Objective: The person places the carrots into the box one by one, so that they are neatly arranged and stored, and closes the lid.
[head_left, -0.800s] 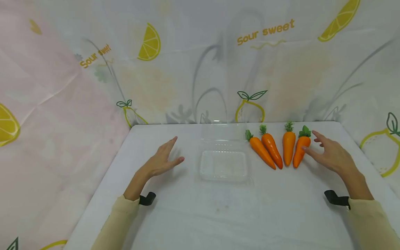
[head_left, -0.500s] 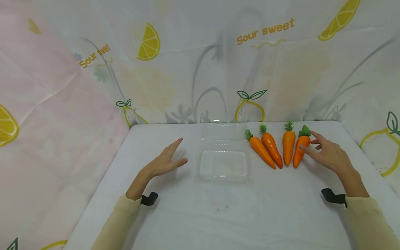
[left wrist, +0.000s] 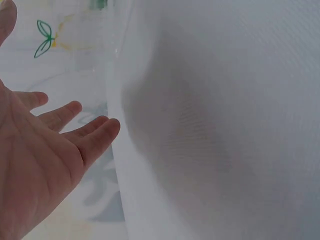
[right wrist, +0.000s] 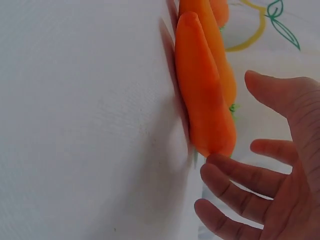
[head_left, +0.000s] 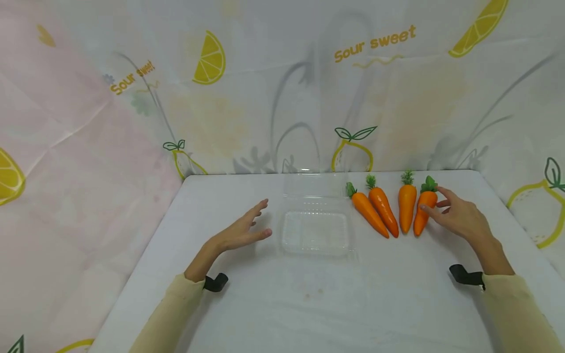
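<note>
The rightmost carrot (head_left: 422, 219) lies on its side on the white table (head_left: 265, 314), right of the clear plastic box (head_left: 315, 234). Its long axis runs mainly from near to far: the narrow tip points toward the person and slightly left, the leafy top toward the far edge and slightly right. The third carrot (head_left: 407, 208), just beside it, lies almost straight, whereas the second carrot (head_left: 383, 208) and leftmost carrot (head_left: 370, 214) slant the other way, tops to the left. The rightmost carrot is smooth, bright orange and tapering, with a thick, rounded shoulder and a tuft of broad green leaves. The right hand (head_left: 461, 215) is unclenched at its right side, thumb and fingers parted around the thick end; whether a fingertip touches it cannot be told. The left hand (head_left: 238, 235) is likewise unclenched, fingers extended and holding nothing, left of the box, whose transparent lid (head_left: 314, 185) lies open toward the far edge. A lemon-printed cloth (head_left: 265, 113) hangs behind.
</note>
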`<state>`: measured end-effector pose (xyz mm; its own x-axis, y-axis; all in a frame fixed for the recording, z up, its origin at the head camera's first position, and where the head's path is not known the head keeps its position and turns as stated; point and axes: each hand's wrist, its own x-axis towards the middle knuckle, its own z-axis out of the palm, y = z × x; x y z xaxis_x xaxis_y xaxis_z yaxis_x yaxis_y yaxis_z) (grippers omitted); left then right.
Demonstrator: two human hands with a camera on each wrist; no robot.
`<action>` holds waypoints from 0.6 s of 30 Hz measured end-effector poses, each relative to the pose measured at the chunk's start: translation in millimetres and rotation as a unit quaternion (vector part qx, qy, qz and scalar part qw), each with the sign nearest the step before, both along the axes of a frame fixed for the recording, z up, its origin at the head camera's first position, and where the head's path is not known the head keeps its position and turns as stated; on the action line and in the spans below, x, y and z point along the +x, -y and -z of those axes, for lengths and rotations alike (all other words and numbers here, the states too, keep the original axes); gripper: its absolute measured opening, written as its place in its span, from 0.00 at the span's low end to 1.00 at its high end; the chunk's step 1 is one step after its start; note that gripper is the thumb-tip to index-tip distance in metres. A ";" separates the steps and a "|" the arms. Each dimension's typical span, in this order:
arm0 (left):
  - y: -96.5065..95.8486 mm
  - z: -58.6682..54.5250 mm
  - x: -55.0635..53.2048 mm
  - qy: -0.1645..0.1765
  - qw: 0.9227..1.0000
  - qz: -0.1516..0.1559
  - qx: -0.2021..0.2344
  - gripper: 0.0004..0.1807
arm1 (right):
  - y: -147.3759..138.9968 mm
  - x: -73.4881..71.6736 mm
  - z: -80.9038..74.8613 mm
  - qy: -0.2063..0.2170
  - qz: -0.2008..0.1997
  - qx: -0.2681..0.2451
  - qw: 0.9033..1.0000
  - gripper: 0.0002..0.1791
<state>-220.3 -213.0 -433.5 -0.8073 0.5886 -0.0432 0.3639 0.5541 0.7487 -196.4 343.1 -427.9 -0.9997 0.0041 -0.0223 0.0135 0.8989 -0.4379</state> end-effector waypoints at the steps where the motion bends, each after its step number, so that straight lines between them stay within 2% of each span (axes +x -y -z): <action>1: -0.7 1.0 0.3 0.002 1.000 0.003 0.002 0.51 | 0.5 0.0 0.5 0.004 0.001 -0.003 1.000 0.50; 6: -5.1 2.8 3.4 0.014 1.000 0.015 0.005 0.52 | 4.0 0.3 2.1 0.026 0.004 -0.017 1.000 0.50; 10: -7.6 3.0 5.5 0.017 1.000 0.019 -0.008 0.53 | 5.8 -0.4 1.9 0.046 0.008 -0.024 0.999 0.51; 18: -10.1 4.9 5.0 0.019 0.999 0.033 -0.011 0.55 | 6.3 -1.7 3.1 0.022 0.018 -0.016 0.999 0.49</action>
